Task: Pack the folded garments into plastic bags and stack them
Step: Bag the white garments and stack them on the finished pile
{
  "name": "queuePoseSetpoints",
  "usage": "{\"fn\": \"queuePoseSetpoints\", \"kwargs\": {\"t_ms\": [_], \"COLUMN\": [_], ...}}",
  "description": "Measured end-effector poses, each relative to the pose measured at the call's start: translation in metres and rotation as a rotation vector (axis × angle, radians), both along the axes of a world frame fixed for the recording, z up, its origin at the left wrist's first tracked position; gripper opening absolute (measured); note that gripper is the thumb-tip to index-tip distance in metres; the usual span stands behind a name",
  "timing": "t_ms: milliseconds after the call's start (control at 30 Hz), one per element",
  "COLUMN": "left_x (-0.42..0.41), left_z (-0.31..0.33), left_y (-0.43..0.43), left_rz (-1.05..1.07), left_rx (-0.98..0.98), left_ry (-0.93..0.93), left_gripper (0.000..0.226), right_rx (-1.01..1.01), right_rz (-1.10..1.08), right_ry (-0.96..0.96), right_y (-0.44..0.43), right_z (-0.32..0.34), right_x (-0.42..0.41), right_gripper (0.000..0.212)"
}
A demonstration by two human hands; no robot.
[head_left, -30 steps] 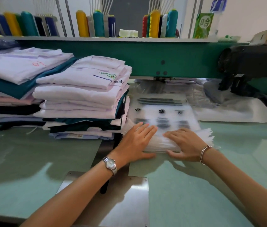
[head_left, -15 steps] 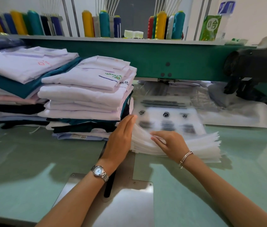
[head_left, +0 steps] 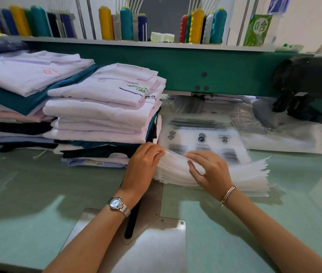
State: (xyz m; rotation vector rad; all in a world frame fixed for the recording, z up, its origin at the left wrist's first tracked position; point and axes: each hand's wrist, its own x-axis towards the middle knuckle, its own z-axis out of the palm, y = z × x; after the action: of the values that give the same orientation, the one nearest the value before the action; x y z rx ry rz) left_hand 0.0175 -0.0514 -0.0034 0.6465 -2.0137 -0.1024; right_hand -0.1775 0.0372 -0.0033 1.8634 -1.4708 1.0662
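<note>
A thick stack of clear plastic bags (head_left: 235, 172) with black printing lies on the green table. My left hand (head_left: 146, 162) pinches the near left corner of the top bag, fingers curled over its edge. My right hand (head_left: 207, 170) rests on the stack's near edge, its fingertips pinching the top bag's rim. Just left of the bags stands a pile of folded white and teal garments (head_left: 105, 107). A second pile of folded garments (head_left: 18, 85) sits further left.
The green machine beam (head_left: 225, 71) runs across behind the bags, with thread cones (head_left: 197, 24) on a shelf above. A black machine head (head_left: 310, 83) stands at right over loose plastic sheets (head_left: 286, 134). A metal plate (head_left: 152, 243) lies in the table near me.
My left hand moved from flat against the stack's side to pinching the top bag's corner. My right hand shifted along the near edge and lifted the top bag's rim slightly.
</note>
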Motion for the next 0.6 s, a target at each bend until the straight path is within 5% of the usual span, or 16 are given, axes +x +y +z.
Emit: {"fn": "queuePoseSetpoints", "kwargs": {"t_ms": [167, 367, 600], "left_x": [0.003, 0.005, 0.005], "left_z": [0.0, 0.001, 0.002], "left_y": [-0.002, 0.001, 0.0], "left_rz": [-0.015, -0.04, -0.041], "left_rx": [-0.02, -0.059, -0.112], "left_ry": [-0.006, 0.007, -0.04], "left_gripper": [0.008, 0.012, 0.009], "right_rx": [0.073, 0.02, 0.012], "right_rz": [0.008, 0.068, 0.069], "right_ry": [0.092, 0.078, 0.127], "right_y": [-0.019, -0.032, -0.019], "right_z": [0.011, 0.016, 0.008], "right_x": [0.025, 0.042, 0.02], "right_gripper": [0.026, 0.005, 0.003]}}
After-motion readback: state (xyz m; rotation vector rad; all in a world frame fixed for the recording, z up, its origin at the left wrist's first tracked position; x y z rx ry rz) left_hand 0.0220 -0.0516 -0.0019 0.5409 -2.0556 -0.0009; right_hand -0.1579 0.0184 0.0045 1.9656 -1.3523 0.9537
